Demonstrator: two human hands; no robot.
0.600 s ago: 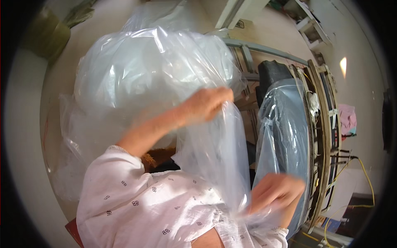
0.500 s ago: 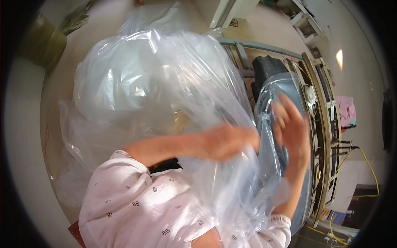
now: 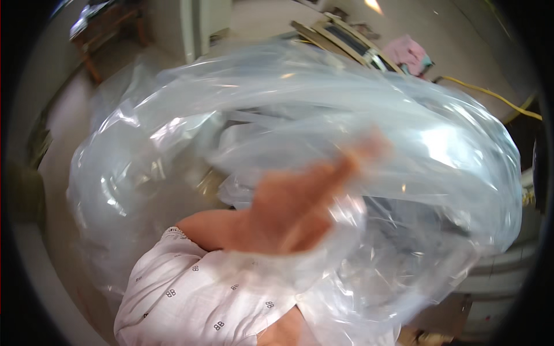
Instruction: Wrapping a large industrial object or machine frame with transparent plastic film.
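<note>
A large clear plastic sheet billows in front of me. It spreads from the far left round to the right side and bunches against my white patterned shirt. My left hand is in front of it near the middle, smeared by motion, with what looks like a finger or thumb stretched toward the upper right. Loose plastic folds lie right beside its fingers; whether they grip any is too blurred to see. My right hand does not show; clear film covers the right side where its arm was.
A slatted frame lies beyond the plastic, with a pink cloth beside it. A yellow cable runs along the right. At the far left stands a wooden piece of furniture near a pale post.
My view has swung to the right. The plastic has swept rightward over the dark, film-covered items and the slatted frame. My right hand has gone from sight; the left remains near the middle.
</note>
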